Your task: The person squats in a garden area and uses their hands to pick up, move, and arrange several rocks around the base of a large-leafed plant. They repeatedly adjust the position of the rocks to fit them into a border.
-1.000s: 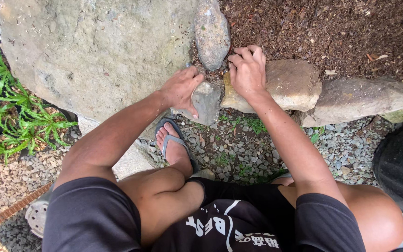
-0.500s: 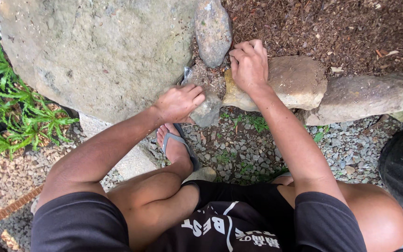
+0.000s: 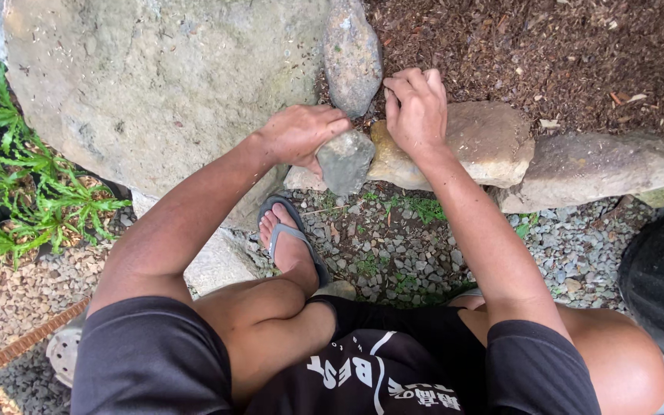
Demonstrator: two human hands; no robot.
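My left hand (image 3: pixel 300 133) grips a small grey stone (image 3: pixel 345 161) by its upper left side, in the gap between the big boulder (image 3: pixel 155 92) and the tan edging stone (image 3: pixel 486 142). On the left end of that tan stone rests my right hand (image 3: pixel 416 107), fingers curled, touching the dirt behind it. An upright oval grey stone (image 3: pixel 353 58) stands just above both hands. I am squatting, with my left foot in a grey sandal (image 3: pixel 290 242) below the small stone.
Brown mulch (image 3: pixel 547 54) fills the bed behind the stone row. Another flat stone (image 3: pixel 593 169) continues the edge to the right. Grey gravel (image 3: pixel 393 253) with small weeds covers the ground. A green fern (image 3: pixel 9 192) grows at left; a black object (image 3: pixel 662 284) sits at right.
My left hand has tilted and shifted the small grey stone slightly in its gap. The right hand stayed on the tan stone.
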